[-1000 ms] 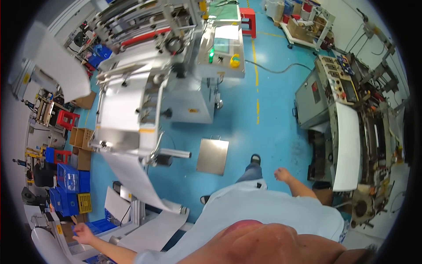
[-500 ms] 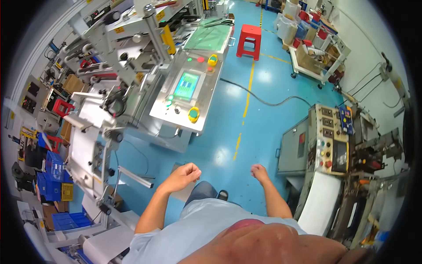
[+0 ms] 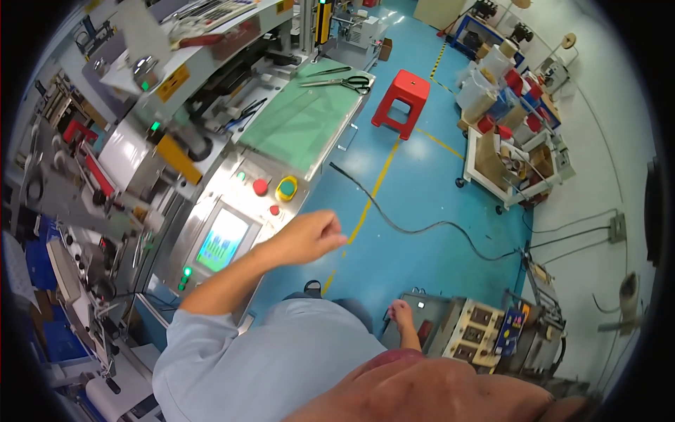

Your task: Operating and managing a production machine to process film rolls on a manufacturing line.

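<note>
My left hand is in the air beside a metal control panel, its fingers curled in and nothing showing in them. The panel carries a lit screen, red buttons and a green button in a yellow ring. Lower right, my right hand hangs over the edge of a grey cabinet, fingers curled, with nothing visible in it. Whether it touches the cabinet I cannot tell. Beyond the panel lies a green mat with scissors on its far part.
A red stool stands ahead on the blue floor. A black cable runs across the floor toward the right wall. Farther right is a wheeled cart loaded with boxes and rolls. A machine with switches stands at lower right.
I have moved forward and turned: the panel, mat and stool are nearer, and the switch machine has slid to the lower edge. My left hand has swung up and forward; both hands stay curled.
</note>
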`<state>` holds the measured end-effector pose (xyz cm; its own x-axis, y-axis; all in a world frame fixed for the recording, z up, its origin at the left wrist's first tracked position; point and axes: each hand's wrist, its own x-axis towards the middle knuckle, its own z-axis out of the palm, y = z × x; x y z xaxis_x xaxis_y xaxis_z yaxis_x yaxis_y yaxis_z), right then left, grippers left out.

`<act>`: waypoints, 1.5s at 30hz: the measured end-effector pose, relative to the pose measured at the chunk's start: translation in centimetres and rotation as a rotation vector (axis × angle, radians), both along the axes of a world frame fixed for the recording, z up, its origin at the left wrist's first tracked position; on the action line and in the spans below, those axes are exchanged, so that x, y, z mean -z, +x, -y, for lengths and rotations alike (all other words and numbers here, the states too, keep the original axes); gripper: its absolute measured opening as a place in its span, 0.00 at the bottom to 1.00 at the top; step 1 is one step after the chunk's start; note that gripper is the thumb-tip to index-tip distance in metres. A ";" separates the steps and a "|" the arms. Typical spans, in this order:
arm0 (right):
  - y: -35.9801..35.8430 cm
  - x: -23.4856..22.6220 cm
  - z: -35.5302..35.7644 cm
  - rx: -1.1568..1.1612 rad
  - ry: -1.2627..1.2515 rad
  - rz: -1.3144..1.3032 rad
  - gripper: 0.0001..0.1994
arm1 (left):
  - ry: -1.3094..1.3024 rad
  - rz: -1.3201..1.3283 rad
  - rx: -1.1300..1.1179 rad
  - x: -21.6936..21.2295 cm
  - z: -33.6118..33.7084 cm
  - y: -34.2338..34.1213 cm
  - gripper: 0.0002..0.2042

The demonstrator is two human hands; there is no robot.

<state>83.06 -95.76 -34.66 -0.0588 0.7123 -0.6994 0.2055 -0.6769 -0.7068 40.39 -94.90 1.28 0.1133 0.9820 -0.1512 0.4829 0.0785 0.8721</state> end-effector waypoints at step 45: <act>-49.4 -8.2 -133.4 -1.027 0.218 -0.101 0.07 | 0.386 -0.291 -1.768 6.9 -87.6 -17.4 0.04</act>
